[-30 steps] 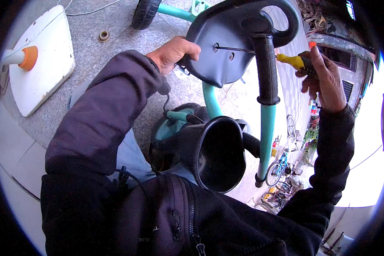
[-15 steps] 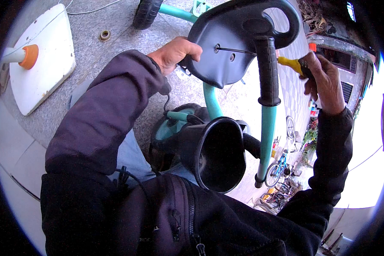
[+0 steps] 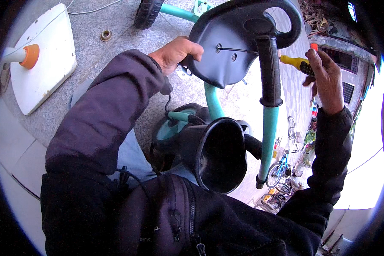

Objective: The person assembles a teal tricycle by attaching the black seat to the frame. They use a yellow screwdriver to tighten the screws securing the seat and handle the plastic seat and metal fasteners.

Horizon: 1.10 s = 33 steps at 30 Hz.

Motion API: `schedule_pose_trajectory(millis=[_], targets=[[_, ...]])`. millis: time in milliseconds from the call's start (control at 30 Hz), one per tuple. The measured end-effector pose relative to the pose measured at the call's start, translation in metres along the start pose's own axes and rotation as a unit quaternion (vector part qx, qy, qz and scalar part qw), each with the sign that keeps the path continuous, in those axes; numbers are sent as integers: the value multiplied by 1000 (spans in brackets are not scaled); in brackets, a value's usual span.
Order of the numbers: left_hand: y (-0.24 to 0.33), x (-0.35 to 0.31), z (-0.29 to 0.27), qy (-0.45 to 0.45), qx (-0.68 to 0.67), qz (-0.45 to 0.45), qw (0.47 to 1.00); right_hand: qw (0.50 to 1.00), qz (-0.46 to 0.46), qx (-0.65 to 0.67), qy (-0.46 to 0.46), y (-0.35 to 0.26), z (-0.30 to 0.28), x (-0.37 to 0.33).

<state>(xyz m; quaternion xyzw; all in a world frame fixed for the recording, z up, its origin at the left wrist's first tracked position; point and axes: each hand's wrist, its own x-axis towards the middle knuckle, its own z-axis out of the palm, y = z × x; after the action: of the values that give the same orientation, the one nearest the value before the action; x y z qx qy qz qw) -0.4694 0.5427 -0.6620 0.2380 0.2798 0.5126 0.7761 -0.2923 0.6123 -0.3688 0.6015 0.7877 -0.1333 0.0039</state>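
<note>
seat (image 3: 226, 34), black and moulded, sits at the top centre of the head view, above a green tube (image 3: 213, 102) and well clear of the floor (image 3: 115, 55). the left hand (image 3: 173, 54) has a narrow grip on its near edge, thumb on top, fingers hidden. the right hand (image 3: 328, 79) is closed round the yellow handle of a screwdriver (image 3: 295, 63), whose thin shaft passes behind the handlebar (image 3: 267, 132) to one of two holes (image 3: 218, 48); whether the tip is fully seated, i cannot tell. to do this well, i'd keep the shaft square to the hole, press steadily while turning, and let the left hand brace against that push. the handlebar could foul the shaft, so watch that crossing.
</note>
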Motion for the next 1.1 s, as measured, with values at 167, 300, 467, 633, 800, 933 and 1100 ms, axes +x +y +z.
schedule_pose_trajectory(millis=[167, 300, 467, 633, 800, 933, 1100], targets=[[2, -3, 2, 5, -30, -2, 1000, 993, -112, -24, 26, -1, 8, -2], [1, -1, 1, -1, -23, -5, 1000, 961, -261, -27, 84, -11, 13, -15], [0, -1, 2, 2, -10, 1, 1000, 999, -4, -13, 33, -8, 4, -3], [1, -2, 2, 3, -1, 4, 1000, 992, -99, -61, 55, 7, 4, 5], [0, 0, 2, 1, -13, 5, 1000, 932, -338, -33, 127, -5, 18, -10], [-1, -1, 1, 8, -10, 10, 1000, 990, -107, 46, 78, 2, 10, 0], [0, -2, 3, 7, -8, 11, 1000, 994, -76, -32, 74, 8, 4, 5]])
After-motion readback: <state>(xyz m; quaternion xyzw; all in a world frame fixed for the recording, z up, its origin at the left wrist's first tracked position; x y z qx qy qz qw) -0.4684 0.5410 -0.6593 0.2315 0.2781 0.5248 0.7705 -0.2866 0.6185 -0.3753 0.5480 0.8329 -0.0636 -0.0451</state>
